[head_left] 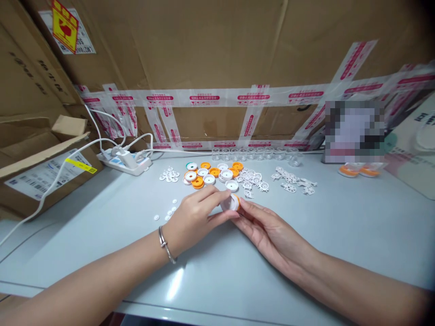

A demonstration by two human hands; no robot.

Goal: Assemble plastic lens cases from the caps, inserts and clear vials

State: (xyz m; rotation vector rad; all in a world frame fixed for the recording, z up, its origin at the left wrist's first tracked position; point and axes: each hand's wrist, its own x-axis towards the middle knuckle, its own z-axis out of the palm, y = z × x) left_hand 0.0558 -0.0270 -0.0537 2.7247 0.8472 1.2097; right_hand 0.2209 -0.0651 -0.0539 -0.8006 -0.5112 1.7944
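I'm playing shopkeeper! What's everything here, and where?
Held piece: one, white and orange, centre
Round caps: many, mostly white or orange, middle
Openwork parts: many, white, right of caps
Discs: five visible, white, left
Small pieces: several, white, left of caps
Cups: many, clear, back
Orange bases: two, orange, right
Power strip: one, white, left
Cables: several, white, left
Open box: one, brown, left
Carton: one, brown, back
Panel: one, pale, right
Table: one, grey, beneath
Bracelet: one, silver, left wrist
Left hand: one, on piece
Right hand: one, on piece
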